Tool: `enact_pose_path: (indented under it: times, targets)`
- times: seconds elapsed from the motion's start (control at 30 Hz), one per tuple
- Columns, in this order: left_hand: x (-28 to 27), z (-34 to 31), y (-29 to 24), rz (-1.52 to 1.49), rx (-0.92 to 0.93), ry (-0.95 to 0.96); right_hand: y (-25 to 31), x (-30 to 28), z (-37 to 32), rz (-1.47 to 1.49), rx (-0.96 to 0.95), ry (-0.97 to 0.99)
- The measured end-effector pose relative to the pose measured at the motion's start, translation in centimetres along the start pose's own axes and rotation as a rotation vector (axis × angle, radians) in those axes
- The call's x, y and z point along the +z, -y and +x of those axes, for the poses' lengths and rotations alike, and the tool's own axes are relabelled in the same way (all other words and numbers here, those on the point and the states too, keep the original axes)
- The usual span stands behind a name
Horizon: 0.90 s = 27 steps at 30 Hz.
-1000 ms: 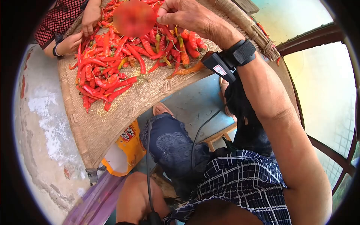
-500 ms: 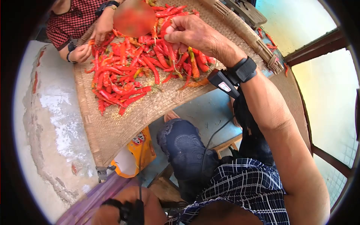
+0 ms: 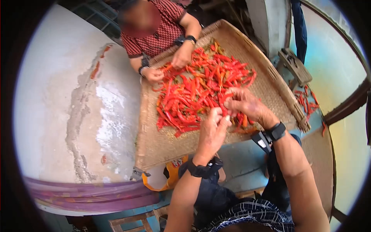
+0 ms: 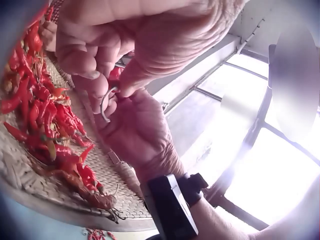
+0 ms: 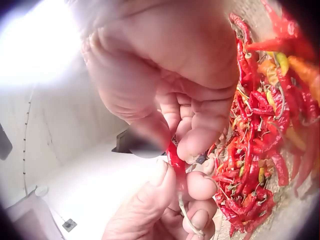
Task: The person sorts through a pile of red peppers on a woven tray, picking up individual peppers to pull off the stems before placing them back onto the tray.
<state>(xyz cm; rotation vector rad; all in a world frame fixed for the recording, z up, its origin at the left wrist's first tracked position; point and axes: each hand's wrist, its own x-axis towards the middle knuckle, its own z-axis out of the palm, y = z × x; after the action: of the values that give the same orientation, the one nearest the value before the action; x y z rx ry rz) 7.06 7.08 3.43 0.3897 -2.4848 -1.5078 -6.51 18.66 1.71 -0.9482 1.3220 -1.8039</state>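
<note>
Red chilli (image 5: 175, 160), glossy, partly hidden by fingers (image 5: 201, 186), over near side of woven tray (image 3: 154, 149); stem (image 5: 185, 215) thin, curved. Left hand (image 3: 212, 130): grip pinches stem end. Right hand (image 3: 249, 105): grip pinches opposite end.

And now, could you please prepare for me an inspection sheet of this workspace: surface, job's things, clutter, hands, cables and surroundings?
Surface: woven tray with raised edge; bare weave shows around the heap.
Job's things: red chillies heaped on the tray; a held chilli has a pale stem.
Clutter: loose chillies beyond the tray's right edge; yellow bag below its near edge.
Hands: left hand pinches the held chilli's stem end; right hand pinches its other end.
Cables: thin line along a wall, perhaps a cable; cannot tell.
Surroundings: second person across the tray; worn wall at left, window panes at right.
</note>
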Motion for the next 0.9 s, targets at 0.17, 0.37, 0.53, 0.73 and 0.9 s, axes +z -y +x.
enact_pose_path:
  times: [0.17,0.37,0.53,0.73,0.9]
  targets:
    - [0.0,0.8,0.6,0.0,0.019,0.11,0.4,-0.6,-0.1,-0.116,0.014,-0.008]
    - [-3.6,1.7,2.8,0.033,0.038,-0.065,1.1,-1.6,-0.7,-0.03,-0.051,-0.173]
    - [-8.6,3.1,4.7,0.703,0.287,-0.733,1.0,-3.2,-1.0,-0.026,-0.064,-0.415]
    - [-0.5,2.6,1.2,0.436,0.352,0.054,1.0,-5.4,-0.9,0.169,-0.155,-0.556]
    - [4.2,2.0,0.2,0.682,0.642,0.218,1.2,-5.2,-1.1,0.082,-0.133,-0.536]
